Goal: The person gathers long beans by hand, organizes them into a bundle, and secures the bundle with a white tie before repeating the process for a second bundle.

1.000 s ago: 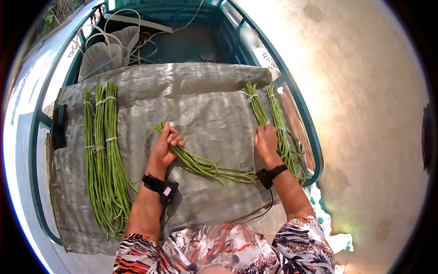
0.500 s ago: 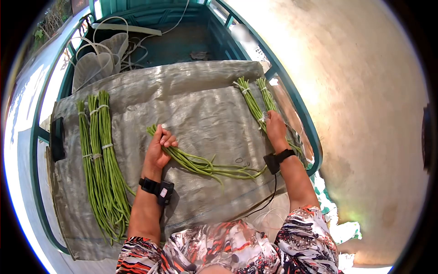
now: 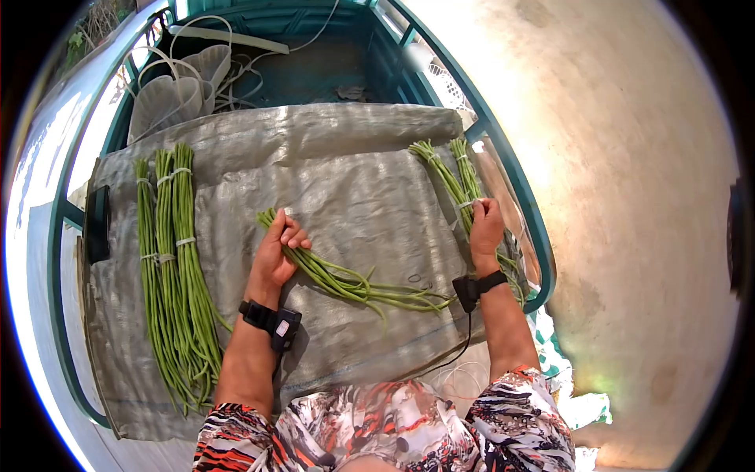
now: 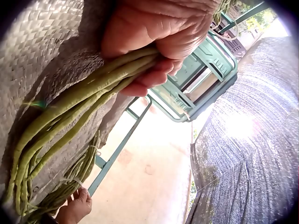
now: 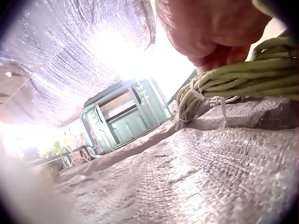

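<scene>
My left hand (image 3: 277,256) grips a loose bunch of long green beans (image 3: 338,282) near one end, fingers curled round the stalks. The bunch trails rightward over the grey woven sheet; in the left wrist view, the beans (image 4: 70,107) run out from the curled fingers. At the right, my right hand (image 3: 486,230) pinches at the white tie (image 3: 464,205) round a bean bundle (image 3: 442,175). A second tied bundle (image 3: 465,167) lies beside it, partly hidden by that hand. In the right wrist view, fingers bend over the bundled beans (image 5: 252,79).
Three tied bean bundles (image 3: 182,212) lie side by side on the left of the grey woven sheet (image 3: 354,197). A dark flat object (image 3: 97,224) is at the sheet's left edge. Green rails (image 3: 511,177) border the cart, whose bed holds whitish baskets (image 3: 161,98) and a strap.
My right hand has moved from over the right-hand bundle to its right side, fingertips at the lower white tie. The left hand keeps its grip on the loose beans. The head view shifted slightly.
</scene>
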### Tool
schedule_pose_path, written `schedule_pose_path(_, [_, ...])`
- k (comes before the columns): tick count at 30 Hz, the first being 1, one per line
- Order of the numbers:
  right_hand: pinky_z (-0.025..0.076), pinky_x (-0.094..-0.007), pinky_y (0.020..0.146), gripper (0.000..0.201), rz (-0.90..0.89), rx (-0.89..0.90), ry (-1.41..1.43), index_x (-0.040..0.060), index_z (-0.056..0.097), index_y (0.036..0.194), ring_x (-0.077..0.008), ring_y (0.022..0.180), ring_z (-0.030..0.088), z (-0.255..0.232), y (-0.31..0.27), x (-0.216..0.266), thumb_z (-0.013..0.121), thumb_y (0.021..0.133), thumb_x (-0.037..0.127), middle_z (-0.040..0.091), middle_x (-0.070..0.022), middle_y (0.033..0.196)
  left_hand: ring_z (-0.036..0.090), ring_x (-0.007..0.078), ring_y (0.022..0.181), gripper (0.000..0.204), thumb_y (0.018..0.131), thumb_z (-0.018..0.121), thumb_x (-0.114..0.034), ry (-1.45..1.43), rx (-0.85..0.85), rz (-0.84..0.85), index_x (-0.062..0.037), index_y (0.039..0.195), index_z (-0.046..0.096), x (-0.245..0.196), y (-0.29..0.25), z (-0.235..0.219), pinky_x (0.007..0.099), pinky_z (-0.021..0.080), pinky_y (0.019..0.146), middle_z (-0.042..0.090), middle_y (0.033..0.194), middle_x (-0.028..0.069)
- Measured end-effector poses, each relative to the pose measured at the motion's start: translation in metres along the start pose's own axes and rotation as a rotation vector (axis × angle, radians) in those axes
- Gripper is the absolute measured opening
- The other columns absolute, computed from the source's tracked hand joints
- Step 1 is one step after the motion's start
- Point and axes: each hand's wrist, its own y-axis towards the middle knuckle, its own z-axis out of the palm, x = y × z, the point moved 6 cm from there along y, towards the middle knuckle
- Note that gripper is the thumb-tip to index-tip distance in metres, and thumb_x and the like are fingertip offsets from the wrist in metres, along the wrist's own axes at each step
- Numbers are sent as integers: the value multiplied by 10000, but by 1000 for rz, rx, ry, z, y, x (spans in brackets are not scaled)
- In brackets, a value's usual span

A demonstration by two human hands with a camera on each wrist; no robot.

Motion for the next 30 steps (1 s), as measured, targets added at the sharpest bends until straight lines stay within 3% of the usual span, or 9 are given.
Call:
schedule_pose_path(3, [476, -348, 622, 171, -131, 101, -168, 45, 596, 878, -209, 691, 615, 9, 7, -5, 592, 897, 215, 649, -86, 778, 437, 88, 565, 302, 1004, 471, -322, 13, 13, -11, -104, 819, 567, 2, -1, -3, 287, 462, 644, 411, 576, -47])
schedule_pose_path(6, [484, -295, 612, 150, 258, -1, 420, 56, 573, 883, -132, 727, 605, 1, 21, -22, 561, 932, 197, 639, -44, 789, 436, 92, 565, 298, 1001, 481, -318, -5, 23, -2, -108, 810, 574, -1, 4, -4, 290, 461, 648, 417, 577, -48])
schedule_pose_path(9, [491, -266, 614, 137, 446, 122, 576, 62, 546, 914, -97, 773, 600, 30, 0, -49, 533, 955, 192, 628, -26, 839, 435, 86, 557, 293, 1000, 485, -314, -7, 15, -14, -112, 807, 575, 2, 2, -7, 287, 463, 648, 416, 577, -52])
schedule_pose_path(13, [498, -290, 715, 138, 402, 218, 620, 68, 535, 952, -128, 851, 628, 47, -26, -32, 535, 961, 206, 637, -39, 916, 440, 83, 564, 302, 1005, 470, -309, -19, 27, -14, -94, 815, 561, 0, 2, -6, 281, 468, 643, 395, 573, -49])
schedule_pose_path(14, [480, -297, 806, 141, 432, 271, 653, 73, 528, 977, -137, 926, 624, 47, -30, -31, 534, 965, 213, 639, -47, 963, 440, 84, 564, 299, 1005, 472, -307, -17, 20, -12, -94, 815, 562, 0, 3, -6, 282, 467, 644, 395, 574, -49])
schedule_pose_path(20, [459, -272, 829, 150, 467, 485, 834, 68, 522, 1034, -135, 994, 615, 40, -36, -26, 544, 962, 198, 623, -45, 1052, 439, 87, 563, 292, 1001, 481, -303, -30, 35, -24, -96, 813, 563, 1, 4, -7, 287, 470, 648, 395, 575, -49])
schedule_pose_path(26, [457, -271, 828, 150, 370, 455, 750, 80, 538, 1039, -130, 964, 615, 48, -33, -36, 545, 962, 208, 603, -23, 1042, 451, 88, 566, 295, 1000, 484, -305, -18, 22, -11, -95, 815, 575, 1, 3, -7, 286, 481, 648, 401, 575, -49])
schedule_pose_path(29, [475, -275, 798, 174, 480, 393, 533, 68, 527, 1059, -130, 942, 606, 30, -30, -12, 539, 953, 206, 599, -38, 1005, 459, 89, 567, 296, 999, 486, -307, -6, 32, -9, -94, 815, 580, 0, 3, -5, 285, 484, 648, 405, 576, -49])
schedule_pose_path(30, [479, -283, 776, 167, 348, 305, 451, 63, 544, 1041, -140, 918, 607, 23, -20, -4, 551, 938, 195, 599, -45, 986, 461, 89, 567, 296, 999, 487, -307, -4, 35, -13, -94, 815, 580, 0, 3, -5, 285, 484, 648, 405, 576, -49])
